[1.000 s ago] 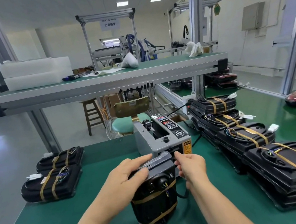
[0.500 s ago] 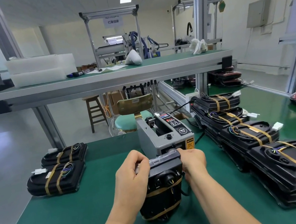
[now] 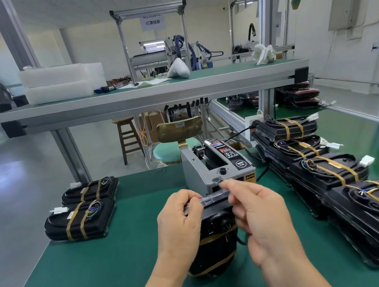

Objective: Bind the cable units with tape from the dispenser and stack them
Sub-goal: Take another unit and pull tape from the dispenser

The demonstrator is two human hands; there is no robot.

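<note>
A black cable unit (image 3: 217, 245) stands on end on the green table (image 3: 85, 276), with two brown tape bands round its lower part. My left hand (image 3: 179, 221) grips its upper left edge. My right hand (image 3: 258, 209) is lifted beside the unit's top right, thumb and forefinger pinched at the mouth of the grey tape dispenser (image 3: 212, 169); the tape itself is too faint to make out. The dispenser sits just behind the unit.
Two bound units (image 3: 82, 219) lie at the table's left edge. A row of stacked bound units (image 3: 330, 171) runs along the right side. Behind the table are a green-seated chair (image 3: 171, 146), a stool (image 3: 128, 137) and a raised shelf (image 3: 151, 92).
My right hand has come away from the unit's right side and risen, fingers pinching at the dispenser mouth. My left hand has shifted its grip on the unit's top.
</note>
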